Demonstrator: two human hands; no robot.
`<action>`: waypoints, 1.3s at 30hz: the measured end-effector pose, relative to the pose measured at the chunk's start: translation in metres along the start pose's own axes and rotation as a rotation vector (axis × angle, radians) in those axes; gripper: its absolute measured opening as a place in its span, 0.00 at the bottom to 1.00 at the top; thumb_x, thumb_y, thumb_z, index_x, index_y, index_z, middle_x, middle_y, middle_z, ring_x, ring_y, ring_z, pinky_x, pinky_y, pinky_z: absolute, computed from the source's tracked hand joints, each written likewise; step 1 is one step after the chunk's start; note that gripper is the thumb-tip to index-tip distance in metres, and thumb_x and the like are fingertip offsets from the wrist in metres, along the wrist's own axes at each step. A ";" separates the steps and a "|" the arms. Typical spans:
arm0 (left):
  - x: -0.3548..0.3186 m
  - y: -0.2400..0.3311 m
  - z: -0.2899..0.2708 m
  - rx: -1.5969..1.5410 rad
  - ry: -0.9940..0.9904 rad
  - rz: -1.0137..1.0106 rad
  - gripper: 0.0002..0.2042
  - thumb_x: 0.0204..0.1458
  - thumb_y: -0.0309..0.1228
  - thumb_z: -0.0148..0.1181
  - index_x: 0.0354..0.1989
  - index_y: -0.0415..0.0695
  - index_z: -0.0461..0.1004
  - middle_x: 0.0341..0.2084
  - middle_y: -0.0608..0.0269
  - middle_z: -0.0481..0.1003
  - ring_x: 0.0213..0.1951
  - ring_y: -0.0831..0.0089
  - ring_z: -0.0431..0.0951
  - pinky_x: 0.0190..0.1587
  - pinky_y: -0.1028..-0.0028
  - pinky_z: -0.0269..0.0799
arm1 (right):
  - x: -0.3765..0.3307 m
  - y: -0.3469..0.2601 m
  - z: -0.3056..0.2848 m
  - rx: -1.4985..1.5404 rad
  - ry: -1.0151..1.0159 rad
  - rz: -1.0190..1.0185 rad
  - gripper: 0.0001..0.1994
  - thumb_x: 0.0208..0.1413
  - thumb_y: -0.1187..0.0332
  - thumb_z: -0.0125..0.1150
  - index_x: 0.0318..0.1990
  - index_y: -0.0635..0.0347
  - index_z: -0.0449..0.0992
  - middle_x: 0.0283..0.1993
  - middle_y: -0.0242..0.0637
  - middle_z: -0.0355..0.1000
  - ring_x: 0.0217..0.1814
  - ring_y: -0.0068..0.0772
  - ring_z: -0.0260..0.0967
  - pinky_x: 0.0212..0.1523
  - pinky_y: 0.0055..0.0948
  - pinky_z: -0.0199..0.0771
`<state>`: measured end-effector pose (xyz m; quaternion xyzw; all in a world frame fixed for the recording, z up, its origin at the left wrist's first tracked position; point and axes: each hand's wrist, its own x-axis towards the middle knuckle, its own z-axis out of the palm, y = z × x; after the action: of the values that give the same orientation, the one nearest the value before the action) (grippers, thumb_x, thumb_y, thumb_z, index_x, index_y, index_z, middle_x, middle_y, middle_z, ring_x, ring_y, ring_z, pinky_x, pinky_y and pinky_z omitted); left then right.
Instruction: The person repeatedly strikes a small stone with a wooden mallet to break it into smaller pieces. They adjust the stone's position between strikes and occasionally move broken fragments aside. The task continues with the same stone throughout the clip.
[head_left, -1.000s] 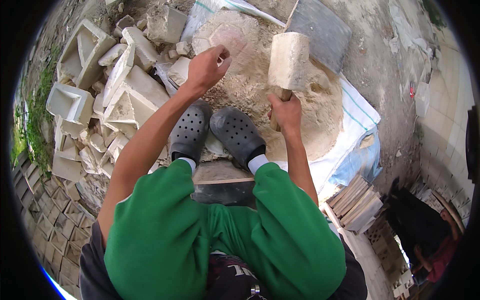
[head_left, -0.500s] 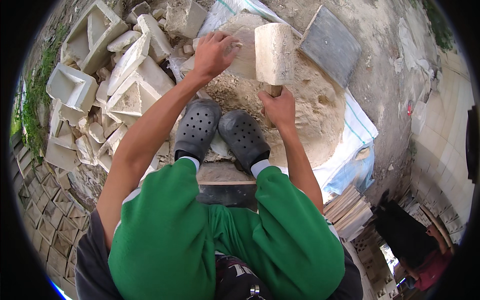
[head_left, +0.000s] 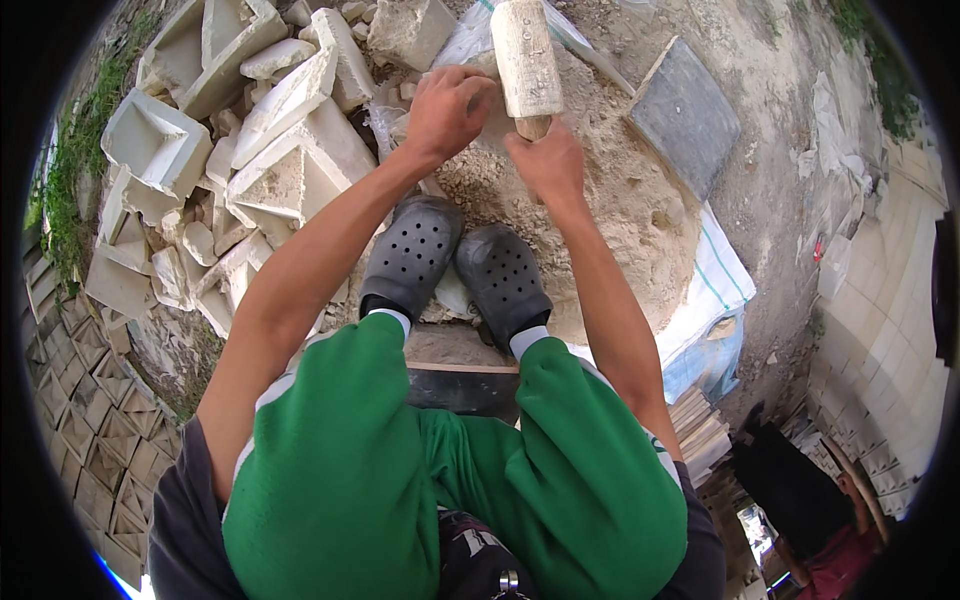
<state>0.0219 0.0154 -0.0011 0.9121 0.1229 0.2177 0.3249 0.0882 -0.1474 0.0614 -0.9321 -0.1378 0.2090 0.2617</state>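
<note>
Sandy ground [head_left: 640, 215] outdoors, broken pale moulds [head_left: 290, 165] piled left, dark slab [head_left: 685, 115] right; right hand [head_left: 548, 165] gripped wooden mallet [head_left: 525, 55] upright above sand, left hand [head_left: 447, 108] curled on stone piece beside it

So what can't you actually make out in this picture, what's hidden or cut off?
Head view, the only one:
- What the left hand presses on: covered by the hand itself.
- The mallet: its top is cut off by the upper edge, and its handle is hidden inside the right hand grip.
- The board under the person: mostly hidden by the green trousers.
- The far right corner: dark and bent by the lens rim.
</note>
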 end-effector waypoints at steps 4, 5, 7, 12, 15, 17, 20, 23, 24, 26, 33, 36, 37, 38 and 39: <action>-0.002 0.000 0.004 -0.001 0.018 0.015 0.09 0.53 0.29 0.66 0.42 0.48 0.84 0.45 0.64 0.80 0.52 0.58 0.77 0.56 0.59 0.71 | 0.007 0.005 -0.012 0.121 -0.076 0.027 0.27 0.47 0.56 0.69 0.49 0.72 0.77 0.39 0.58 0.80 0.39 0.54 0.80 0.42 0.46 0.79; -0.002 -0.001 0.005 -0.017 0.026 0.017 0.09 0.53 0.30 0.65 0.42 0.48 0.83 0.45 0.65 0.80 0.52 0.58 0.76 0.55 0.59 0.70 | 0.008 0.010 -0.014 0.150 -0.036 -0.004 0.26 0.48 0.57 0.69 0.48 0.72 0.77 0.36 0.53 0.80 0.32 0.45 0.80 0.37 0.41 0.80; -0.005 -0.003 0.007 -0.030 0.026 0.014 0.09 0.53 0.31 0.65 0.42 0.49 0.83 0.45 0.65 0.80 0.52 0.59 0.76 0.55 0.59 0.69 | 0.001 0.001 -0.022 0.211 -0.022 0.028 0.24 0.49 0.58 0.69 0.47 0.71 0.77 0.33 0.48 0.81 0.24 0.36 0.81 0.31 0.36 0.80; -0.006 -0.004 0.008 -0.004 0.007 0.008 0.09 0.52 0.32 0.66 0.42 0.49 0.83 0.46 0.65 0.80 0.52 0.59 0.76 0.55 0.58 0.69 | 0.000 0.010 -0.013 0.149 0.007 0.001 0.24 0.50 0.58 0.69 0.49 0.69 0.77 0.35 0.47 0.81 0.25 0.35 0.81 0.31 0.36 0.80; -0.005 0.000 0.008 0.007 -0.008 0.001 0.10 0.52 0.33 0.66 0.43 0.49 0.83 0.47 0.65 0.79 0.53 0.59 0.76 0.56 0.58 0.69 | 0.000 0.027 0.015 -0.123 0.087 -0.120 0.24 0.49 0.57 0.69 0.49 0.67 0.78 0.35 0.47 0.81 0.25 0.36 0.81 0.32 0.36 0.81; -0.004 0.002 0.007 0.012 -0.013 0.000 0.11 0.52 0.33 0.66 0.44 0.48 0.83 0.48 0.65 0.79 0.54 0.59 0.76 0.56 0.58 0.69 | 0.001 0.024 0.012 -0.105 0.074 -0.089 0.24 0.48 0.56 0.70 0.47 0.67 0.78 0.35 0.48 0.81 0.25 0.37 0.81 0.32 0.35 0.81; -0.009 -0.001 0.006 0.026 -0.011 -0.003 0.12 0.52 0.33 0.67 0.44 0.47 0.82 0.48 0.65 0.79 0.55 0.60 0.76 0.57 0.59 0.69 | -0.002 0.011 0.001 0.056 0.046 -0.013 0.26 0.47 0.55 0.70 0.47 0.69 0.78 0.33 0.49 0.81 0.25 0.38 0.81 0.33 0.35 0.81; -0.012 -0.001 0.005 0.026 -0.004 0.003 0.12 0.52 0.34 0.67 0.44 0.46 0.82 0.48 0.65 0.79 0.55 0.61 0.76 0.57 0.59 0.68 | 0.001 0.013 -0.007 0.089 0.038 0.033 0.27 0.47 0.56 0.69 0.47 0.71 0.77 0.31 0.48 0.81 0.24 0.37 0.81 0.33 0.35 0.81; -0.012 -0.001 0.006 0.023 -0.001 0.009 0.12 0.52 0.34 0.67 0.44 0.46 0.82 0.48 0.65 0.79 0.55 0.61 0.76 0.57 0.59 0.68 | 0.002 0.014 -0.009 0.069 0.040 0.040 0.27 0.47 0.56 0.69 0.47 0.72 0.76 0.29 0.47 0.80 0.24 0.37 0.81 0.32 0.36 0.81; -0.012 0.001 0.007 0.028 -0.004 0.011 0.11 0.52 0.34 0.67 0.44 0.47 0.82 0.49 0.64 0.79 0.55 0.61 0.76 0.57 0.59 0.68 | 0.004 0.019 -0.003 0.116 0.039 -0.014 0.27 0.47 0.56 0.68 0.48 0.73 0.76 0.28 0.46 0.80 0.23 0.36 0.80 0.32 0.36 0.81; -0.014 0.008 0.006 0.084 -0.042 -0.005 0.08 0.53 0.35 0.67 0.40 0.52 0.83 0.51 0.66 0.78 0.55 0.60 0.75 0.56 0.59 0.69 | 0.003 0.004 -0.015 0.156 -0.112 0.173 0.28 0.46 0.56 0.69 0.49 0.71 0.78 0.44 0.61 0.80 0.49 0.62 0.79 0.53 0.49 0.77; -0.015 0.009 0.008 0.101 -0.012 0.008 0.07 0.53 0.35 0.67 0.39 0.52 0.84 0.50 0.67 0.78 0.55 0.60 0.75 0.56 0.59 0.69 | 0.001 0.004 -0.019 0.168 -0.051 0.082 0.28 0.46 0.57 0.69 0.50 0.71 0.77 0.45 0.61 0.79 0.50 0.62 0.78 0.54 0.49 0.77; -0.017 0.007 0.009 0.086 0.006 -0.001 0.07 0.53 0.35 0.67 0.39 0.52 0.84 0.50 0.67 0.78 0.55 0.61 0.75 0.56 0.59 0.69 | 0.000 0.001 -0.019 0.161 -0.036 0.055 0.28 0.46 0.57 0.68 0.50 0.71 0.77 0.40 0.57 0.80 0.42 0.53 0.79 0.46 0.45 0.78; -0.018 0.004 0.010 0.072 0.025 -0.011 0.07 0.53 0.35 0.67 0.39 0.52 0.84 0.50 0.67 0.78 0.55 0.61 0.76 0.56 0.60 0.69 | 0.000 -0.002 -0.018 0.155 -0.021 0.028 0.27 0.47 0.57 0.68 0.50 0.71 0.77 0.36 0.52 0.80 0.33 0.45 0.80 0.38 0.40 0.79; -0.019 0.002 0.012 0.055 0.043 -0.019 0.07 0.53 0.34 0.67 0.39 0.52 0.84 0.50 0.68 0.78 0.55 0.61 0.76 0.56 0.60 0.69 | 0.000 -0.004 -0.018 0.146 -0.004 0.002 0.27 0.47 0.58 0.68 0.50 0.71 0.77 0.31 0.48 0.80 0.24 0.36 0.81 0.30 0.36 0.81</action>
<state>0.0106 0.0003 -0.0137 0.9145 0.1446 0.2309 0.2991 0.0956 -0.1515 0.0775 -0.9102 -0.1220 0.2206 0.3286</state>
